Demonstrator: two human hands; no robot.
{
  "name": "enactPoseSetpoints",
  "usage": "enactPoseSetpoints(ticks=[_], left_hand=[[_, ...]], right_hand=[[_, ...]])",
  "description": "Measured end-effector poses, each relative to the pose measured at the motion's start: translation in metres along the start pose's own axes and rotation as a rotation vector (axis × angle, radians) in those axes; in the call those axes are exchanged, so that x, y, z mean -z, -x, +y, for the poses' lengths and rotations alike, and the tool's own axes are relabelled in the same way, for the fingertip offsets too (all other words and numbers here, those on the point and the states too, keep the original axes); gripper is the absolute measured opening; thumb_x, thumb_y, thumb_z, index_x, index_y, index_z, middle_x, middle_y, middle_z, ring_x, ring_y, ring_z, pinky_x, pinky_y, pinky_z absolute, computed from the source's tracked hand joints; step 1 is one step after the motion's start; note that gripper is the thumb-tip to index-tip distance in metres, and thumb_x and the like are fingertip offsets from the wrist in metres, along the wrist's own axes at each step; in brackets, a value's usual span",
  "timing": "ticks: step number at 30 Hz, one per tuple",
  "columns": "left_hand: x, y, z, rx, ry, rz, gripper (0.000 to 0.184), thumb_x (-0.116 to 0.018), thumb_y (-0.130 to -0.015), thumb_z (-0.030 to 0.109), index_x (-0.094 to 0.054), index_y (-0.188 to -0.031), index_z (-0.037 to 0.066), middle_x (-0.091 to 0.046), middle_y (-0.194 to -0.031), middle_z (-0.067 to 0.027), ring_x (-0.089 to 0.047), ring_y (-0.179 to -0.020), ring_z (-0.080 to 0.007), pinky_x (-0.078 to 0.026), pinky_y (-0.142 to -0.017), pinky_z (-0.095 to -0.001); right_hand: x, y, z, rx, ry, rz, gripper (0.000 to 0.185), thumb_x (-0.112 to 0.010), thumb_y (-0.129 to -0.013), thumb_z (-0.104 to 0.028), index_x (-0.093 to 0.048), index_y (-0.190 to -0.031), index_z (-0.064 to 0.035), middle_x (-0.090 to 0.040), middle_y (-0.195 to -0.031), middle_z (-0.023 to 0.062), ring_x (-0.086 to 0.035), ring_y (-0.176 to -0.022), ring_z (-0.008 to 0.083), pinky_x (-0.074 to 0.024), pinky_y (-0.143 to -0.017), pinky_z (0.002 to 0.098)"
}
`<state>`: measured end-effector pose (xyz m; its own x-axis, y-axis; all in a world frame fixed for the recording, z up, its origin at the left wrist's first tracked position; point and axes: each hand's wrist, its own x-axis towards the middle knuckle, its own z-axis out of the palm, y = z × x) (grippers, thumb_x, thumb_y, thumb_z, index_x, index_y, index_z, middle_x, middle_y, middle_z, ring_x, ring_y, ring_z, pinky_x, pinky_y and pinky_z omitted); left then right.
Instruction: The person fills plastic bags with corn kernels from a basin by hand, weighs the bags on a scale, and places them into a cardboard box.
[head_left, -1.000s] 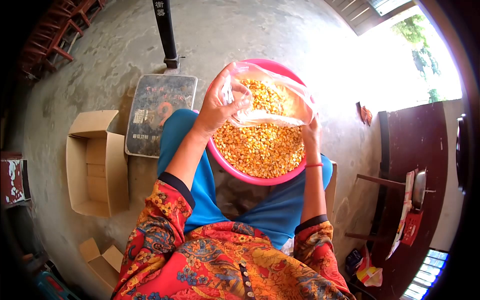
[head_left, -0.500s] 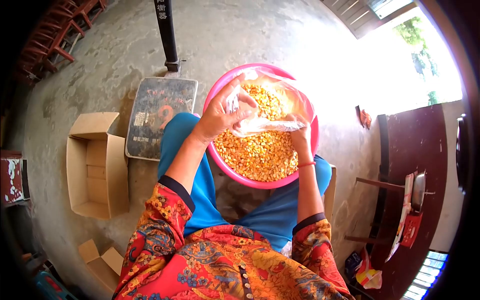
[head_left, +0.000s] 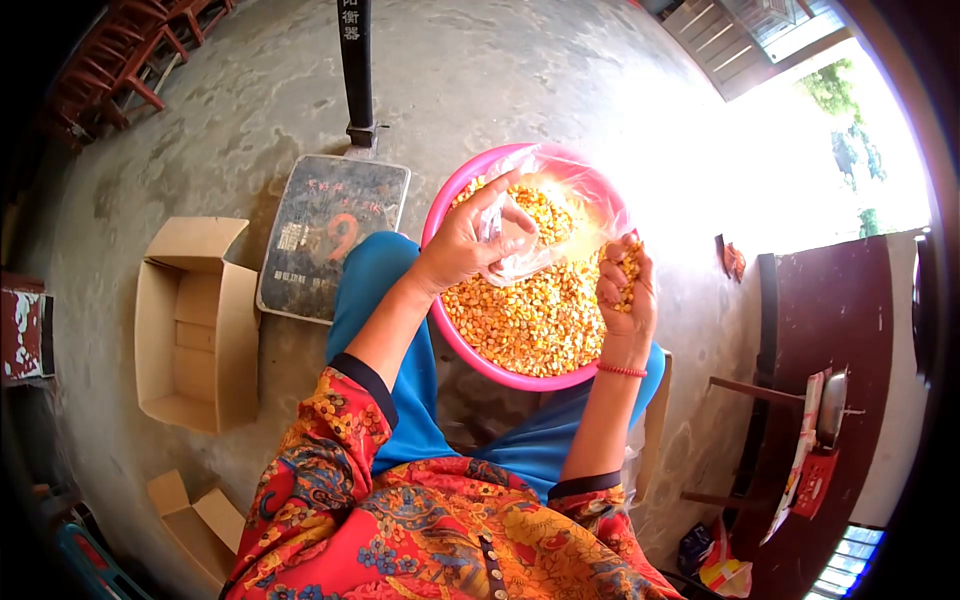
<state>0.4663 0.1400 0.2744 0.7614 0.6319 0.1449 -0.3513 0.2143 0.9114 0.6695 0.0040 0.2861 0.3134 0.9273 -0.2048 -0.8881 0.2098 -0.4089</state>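
Observation:
A round pink basin (head_left: 473,364) stands between my knees, with loose yellow corn kernels (head_left: 530,325) in it. My left hand (head_left: 478,235) grips the edge of a clear plastic bag (head_left: 525,265) at the basin's left side, thumb and fingers curved around the film. The bag lies over the corn, its mouth facing up and right. Over the basin's right rim, my right hand (head_left: 627,290) is cupped round a heap of corn kernels, palm up, and a red bracelet circles that wrist.
To the left of the basin lies a platform scale (head_left: 335,235) with a black post (head_left: 357,70). An open cardboard box (head_left: 195,335) and a smaller one (head_left: 200,525) stand farther left. Red chairs (head_left: 125,60) are at the upper left, a dark red table (head_left: 825,330) at the right.
My right hand has let go of the bag's edge, moved right and now holds corn kernels. The bag's right side has dropped. My left hand keeps its hold, and the view has shifted slightly.

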Motion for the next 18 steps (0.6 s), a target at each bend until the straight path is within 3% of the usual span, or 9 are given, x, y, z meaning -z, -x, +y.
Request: enactPoseSetpoints(ticks=[3,6,9,10,13,14,15,16,18], left_hand=[[0.002,-0.004,-0.012,-0.165,-0.156,-0.050,0.070,-0.061,-0.078,-0.001,-0.027,-0.139,0.011,-0.059,-0.094,-0.0040,-0.050,-0.065,-0.0014,-0.043,-0.057,-0.0150],[0.000,0.001,-0.004,0.002,-0.076,-0.117,0.077,-0.064,-0.076,-0.002,-0.023,-0.140,0.011,-0.059,-0.096,-0.0052,-0.050,-0.065,-0.0007,-0.044,-0.057,-0.0158],[0.000,0.003,-0.002,0.020,0.000,-0.135,0.076,-0.063,-0.077,-0.002,-0.023,-0.140,0.011,-0.058,-0.096,-0.0058,-0.052,-0.070,-0.0022,-0.045,-0.060,-0.0161],[0.000,0.003,-0.002,0.016,-0.002,-0.136,0.076,-0.063,-0.077,-0.002,-0.023,-0.140,0.011,-0.058,-0.096,-0.0058,-0.052,-0.070,-0.0022,-0.045,-0.060,-0.0161],[0.001,0.003,0.000,0.016,-0.013,-0.087,0.077,-0.063,-0.076,-0.003,-0.024,-0.140,0.011,-0.059,-0.096,-0.0057,-0.054,-0.077,-0.0059,-0.046,-0.065,-0.0183],[0.001,0.003,0.002,-0.007,-0.047,-0.087,0.077,-0.063,-0.076,-0.003,-0.024,-0.140,0.011,-0.059,-0.096,-0.0056,-0.054,-0.081,-0.0075,-0.046,-0.069,-0.0197],[0.001,0.003,0.002,-0.028,-0.079,-0.090,0.077,-0.062,-0.075,-0.002,-0.024,-0.141,0.011,-0.059,-0.096,-0.0054,-0.054,-0.085,-0.0090,-0.046,-0.073,-0.0211],[0.001,0.001,-0.003,-0.074,-0.104,-0.081,0.076,-0.060,-0.075,-0.006,-0.025,-0.140,0.012,-0.059,-0.095,-0.0050,-0.056,-0.079,-0.0072,-0.049,-0.063,-0.0194],[0.000,0.000,-0.005,-0.104,-0.112,-0.067,0.076,-0.060,-0.075,-0.006,-0.025,-0.140,0.012,-0.059,-0.095,-0.0049,-0.056,-0.081,-0.0077,-0.048,-0.067,-0.0204]], right_hand=[[-0.040,0.001,0.001,0.040,-0.004,-0.062,0.019,-0.048,-0.092,-0.024,-0.050,-0.101,-0.0074,-0.045,-0.080,0.0050,-0.036,-0.052,0.0070,-0.0282,-0.036,0.0172],[-0.060,-0.023,0.007,0.063,0.128,-0.146,0.017,-0.047,-0.092,-0.023,-0.051,-0.099,-0.0077,-0.046,-0.078,0.0034,-0.034,-0.050,0.0057,-0.0276,-0.036,0.0172],[-0.051,-0.061,0.019,0.133,0.337,-0.029,0.018,-0.049,-0.090,-0.024,-0.053,-0.095,-0.0070,-0.050,-0.074,0.0036,-0.039,-0.050,0.0080,-0.0333,-0.041,0.0202],[-0.048,-0.071,0.025,0.158,0.401,0.082,0.018,-0.050,-0.089,-0.024,-0.055,-0.092,-0.0063,-0.053,-0.073,0.0039,-0.044,-0.053,0.0101,-0.0365,-0.044,0.0219],[-0.029,-0.087,0.035,0.313,0.734,0.109,0.020,-0.052,-0.086,-0.022,-0.061,-0.091,-0.0045,-0.062,-0.085,0.0062,-0.057,-0.073,0.0153,-0.0459,-0.062,0.0268],[-0.025,-0.088,0.034,0.308,0.733,0.106,0.020,-0.052,-0.086,-0.022,-0.061,-0.091,-0.0045,-0.062,-0.085,0.0062,-0.057,-0.073,0.0153,-0.0459,-0.062,0.0268],[-0.024,-0.085,0.032,0.307,0.920,0.054,0.022,-0.052,-0.086,-0.021,-0.061,-0.095,-0.0038,-0.062,-0.089,0.0066,-0.057,-0.081,0.0160,-0.0453,-0.071,0.0286],[-0.023,-0.081,0.030,0.303,1.107,0.001,0.024,-0.052,-0.086,-0.021,-0.062,-0.098,-0.0031,-0.063,-0.093,0.0071,-0.058,-0.088,0.0168,-0.0448,-0.080,0.0305],[-0.031,-0.069,0.024,0.330,1.285,-0.016,0.026,-0.051,-0.086,-0.021,-0.062,-0.101,-0.0029,-0.063,-0.096,0.0071,-0.057,-0.093,0.0170,-0.0422,-0.085,0.0306]])
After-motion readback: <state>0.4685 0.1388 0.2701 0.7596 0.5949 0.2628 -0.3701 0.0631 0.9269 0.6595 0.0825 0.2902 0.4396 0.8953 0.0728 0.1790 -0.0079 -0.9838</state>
